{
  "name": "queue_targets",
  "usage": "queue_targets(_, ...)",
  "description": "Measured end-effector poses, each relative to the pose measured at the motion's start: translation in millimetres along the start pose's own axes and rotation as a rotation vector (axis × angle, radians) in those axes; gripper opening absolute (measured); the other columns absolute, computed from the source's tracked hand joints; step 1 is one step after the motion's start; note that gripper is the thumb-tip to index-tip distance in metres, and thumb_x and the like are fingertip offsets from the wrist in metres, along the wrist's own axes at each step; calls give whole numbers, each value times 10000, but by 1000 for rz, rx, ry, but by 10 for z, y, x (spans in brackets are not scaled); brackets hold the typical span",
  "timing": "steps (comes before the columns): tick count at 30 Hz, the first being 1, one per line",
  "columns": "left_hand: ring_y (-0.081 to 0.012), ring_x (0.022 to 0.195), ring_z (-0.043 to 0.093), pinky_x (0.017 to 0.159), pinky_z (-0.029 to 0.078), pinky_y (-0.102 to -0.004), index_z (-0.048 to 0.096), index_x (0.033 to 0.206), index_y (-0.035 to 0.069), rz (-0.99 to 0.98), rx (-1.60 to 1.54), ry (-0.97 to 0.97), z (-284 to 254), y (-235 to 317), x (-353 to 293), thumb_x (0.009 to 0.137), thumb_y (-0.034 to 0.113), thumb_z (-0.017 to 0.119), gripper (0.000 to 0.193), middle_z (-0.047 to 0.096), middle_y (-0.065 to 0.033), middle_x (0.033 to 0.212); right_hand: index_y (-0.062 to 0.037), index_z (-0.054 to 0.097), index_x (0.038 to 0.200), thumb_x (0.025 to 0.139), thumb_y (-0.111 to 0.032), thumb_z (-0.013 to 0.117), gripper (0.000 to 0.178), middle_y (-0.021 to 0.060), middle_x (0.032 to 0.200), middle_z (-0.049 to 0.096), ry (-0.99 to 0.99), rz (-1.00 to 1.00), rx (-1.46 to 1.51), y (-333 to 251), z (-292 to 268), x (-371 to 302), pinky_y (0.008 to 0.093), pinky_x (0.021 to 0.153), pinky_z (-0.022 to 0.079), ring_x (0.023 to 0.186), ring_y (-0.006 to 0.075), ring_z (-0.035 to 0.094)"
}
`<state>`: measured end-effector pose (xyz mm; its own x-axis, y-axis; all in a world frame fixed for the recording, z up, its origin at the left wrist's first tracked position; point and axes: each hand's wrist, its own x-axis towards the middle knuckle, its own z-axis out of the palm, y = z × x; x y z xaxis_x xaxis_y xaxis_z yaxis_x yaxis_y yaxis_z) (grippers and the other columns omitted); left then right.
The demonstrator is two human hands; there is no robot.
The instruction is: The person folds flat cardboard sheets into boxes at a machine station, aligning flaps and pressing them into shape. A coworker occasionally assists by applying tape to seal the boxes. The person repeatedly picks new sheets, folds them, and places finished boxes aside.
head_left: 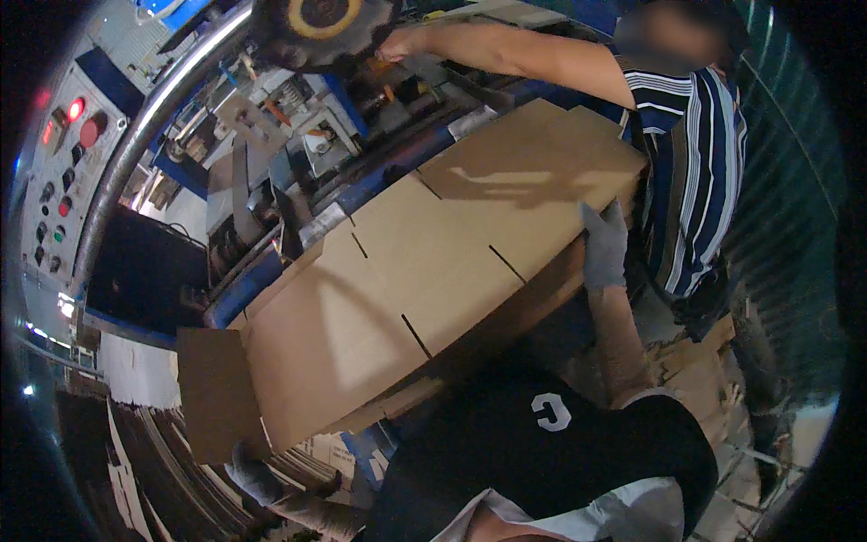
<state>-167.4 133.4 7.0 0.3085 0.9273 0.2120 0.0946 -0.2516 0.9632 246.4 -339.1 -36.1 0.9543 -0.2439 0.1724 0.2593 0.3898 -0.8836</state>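
A long brown cardboard box blank [397, 262], slotted and creased, lies slantwise in front of me, with a narrower panel [217, 388] at its left end. My right hand [605, 248], in a grey glove, grips the blank's near edge toward its right end, with the fingertips showing at the edge. Down at the left, my left hand [255, 477], also gloved, holds the lower edge by the end panel; its fingers are partly hidden. The blank's far edge lies along a blue machine [244, 294].
A co-worker in a striped shirt [691, 181] stands at the right, one arm reaching over the blank to a dark round wheel [325, 50]. Left are a control panel [68, 185] with buttons and a curved metal bar [117, 149]. Stacked cardboard [172, 470] lies below.
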Motion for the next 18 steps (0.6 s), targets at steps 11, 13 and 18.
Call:
queue_targets(11,-225,1066,528,949,404,-363,524,1257,-43,-13,153,316,-589,-97,-5,883,182,567,439,581,-112,1200,46,341,1401,875,-97,551,584,152,1299,516,54,-68,-358,-236,302,-1036,330,994,378,1140,210,510)
queue_targets(13,-230,1085,530,965,403,-366,519,1262,-43,67,44,253,-681,-129,70,897,206,576,446,578,-116,1213,57,326,1406,877,-94,547,593,155,1306,511,12,-19,-305,-180,290,-1071,326,1005,367,1157,217,500)
queue_targets(18,-236,1061,560,961,430,-377,522,1256,-39,102,-119,288,-707,-98,122,901,214,607,445,588,-119,1195,61,320,1405,879,-79,537,586,161,1313,504,1,-22,-323,-57,347,-1034,330,1007,369,1161,235,496)
